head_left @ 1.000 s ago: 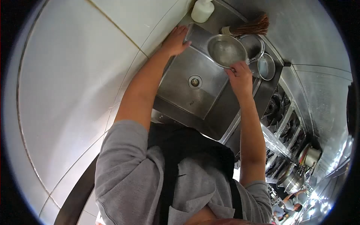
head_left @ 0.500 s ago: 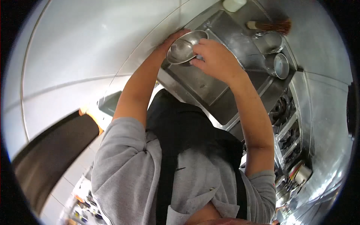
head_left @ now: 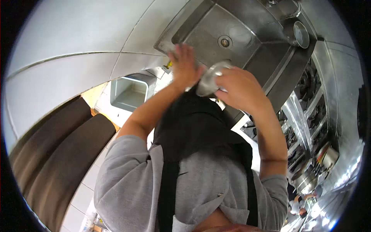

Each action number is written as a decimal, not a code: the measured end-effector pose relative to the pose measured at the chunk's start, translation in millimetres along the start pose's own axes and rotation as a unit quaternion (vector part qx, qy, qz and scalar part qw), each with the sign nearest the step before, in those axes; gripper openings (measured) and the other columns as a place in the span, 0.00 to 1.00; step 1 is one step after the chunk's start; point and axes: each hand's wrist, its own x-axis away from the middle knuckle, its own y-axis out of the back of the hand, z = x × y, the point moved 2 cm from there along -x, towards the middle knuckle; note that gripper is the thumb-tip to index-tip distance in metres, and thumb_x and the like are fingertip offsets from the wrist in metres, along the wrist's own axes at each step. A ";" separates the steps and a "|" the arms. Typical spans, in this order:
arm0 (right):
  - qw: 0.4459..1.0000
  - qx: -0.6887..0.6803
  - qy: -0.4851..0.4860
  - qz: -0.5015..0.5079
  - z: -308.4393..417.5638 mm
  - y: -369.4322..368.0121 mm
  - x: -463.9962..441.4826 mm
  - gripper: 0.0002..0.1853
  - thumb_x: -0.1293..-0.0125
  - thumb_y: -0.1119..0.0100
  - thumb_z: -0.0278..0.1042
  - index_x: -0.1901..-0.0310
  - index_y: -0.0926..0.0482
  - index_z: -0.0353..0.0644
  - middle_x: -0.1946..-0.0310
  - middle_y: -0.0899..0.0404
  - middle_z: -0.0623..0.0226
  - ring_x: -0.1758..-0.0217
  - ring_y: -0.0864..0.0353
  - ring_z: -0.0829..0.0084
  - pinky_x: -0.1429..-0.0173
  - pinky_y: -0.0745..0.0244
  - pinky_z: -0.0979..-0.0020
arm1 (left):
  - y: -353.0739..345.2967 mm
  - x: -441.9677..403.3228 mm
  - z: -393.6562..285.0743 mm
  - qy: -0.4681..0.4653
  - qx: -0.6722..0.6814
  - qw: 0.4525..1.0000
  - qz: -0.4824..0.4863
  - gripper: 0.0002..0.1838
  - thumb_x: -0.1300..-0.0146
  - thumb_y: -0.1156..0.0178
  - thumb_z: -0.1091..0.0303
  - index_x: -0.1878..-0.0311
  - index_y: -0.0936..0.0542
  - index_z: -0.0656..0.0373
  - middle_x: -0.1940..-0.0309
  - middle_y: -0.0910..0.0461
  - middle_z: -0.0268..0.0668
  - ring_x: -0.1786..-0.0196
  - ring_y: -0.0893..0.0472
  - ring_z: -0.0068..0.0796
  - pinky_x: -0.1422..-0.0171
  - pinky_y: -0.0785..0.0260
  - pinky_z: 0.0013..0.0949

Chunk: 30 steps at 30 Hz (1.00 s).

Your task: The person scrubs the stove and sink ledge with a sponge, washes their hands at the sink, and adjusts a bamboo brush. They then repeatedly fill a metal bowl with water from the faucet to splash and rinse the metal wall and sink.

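Gripped in my right hand [head_left: 240,88] is a shiny metal bowl [head_left: 209,80], smeared by motion and tilted on its side. It hangs close to my black apron, at the near edge of the steel sink [head_left: 253,63]. My left hand [head_left: 184,66] is raised just left of the bowl with its fingers spread and blurred. A small gap seems to part the thumb from the bowl, though the blur makes contact hard to judge. The sink's drain [head_left: 225,42] shows beyond both hands.
Metal pots [head_left: 301,34] stand at the sink's far right corner. A gas stove [head_left: 309,92] runs along the right. White wall tiles [head_left: 85,34] close off the left. Below left are a grey plastic bin [head_left: 130,94] and a dark brown panel [head_left: 73,154].
The bowl has come from over the sink toward my body in my right hand. My left hand has let go of its rim and opened. The view has shifted, showing the drain.
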 end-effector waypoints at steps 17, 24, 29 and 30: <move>0.878 0.010 -0.273 -0.392 -248.3 2.3 26.8 0.24 0.34 0.30 0.56 0.53 0.12 0.41 0.61 0.10 0.56 0.56 0.10 0.59 0.51 0.20 0.61 | -3.3 -81.9 51.8 -0.181 -0.019 0.975 0.131 0.60 0.50 0.36 0.17 0.26 0.25 0.59 0.27 0.29 0.58 0.20 0.35 0.55 0.20 0.38 0.55; 0.806 -0.082 -0.359 -0.463 -308.3 -3.9 -23.5 0.19 0.37 0.26 0.52 0.58 0.10 0.42 0.62 0.10 0.53 0.55 0.10 0.54 0.47 0.18 0.59 | 16.5 -97.2 46.4 -0.153 0.028 0.952 0.262 0.56 0.56 0.35 0.15 0.42 0.15 0.62 0.47 0.14 0.53 0.42 0.15 0.52 0.36 0.24 0.51; 0.765 -0.070 -0.324 -0.553 -301.5 -7.8 -32.9 0.15 0.39 0.23 0.40 0.59 0.12 0.36 0.58 0.14 0.51 0.56 0.13 0.51 0.49 0.18 0.57 | 24.2 -103.7 42.2 -0.160 0.030 0.955 0.247 0.55 0.57 0.33 0.17 0.41 0.15 0.61 0.47 0.14 0.52 0.41 0.15 0.52 0.36 0.24 0.51; 0.755 -0.107 -0.318 -0.563 -294.3 -4.3 -31.7 0.14 0.39 0.24 0.37 0.60 0.12 0.34 0.56 0.14 0.51 0.54 0.13 0.51 0.47 0.19 0.57 | 24.9 -104.0 42.0 -0.156 0.038 0.954 0.252 0.54 0.56 0.32 0.18 0.41 0.15 0.61 0.47 0.14 0.52 0.41 0.15 0.52 0.37 0.23 0.50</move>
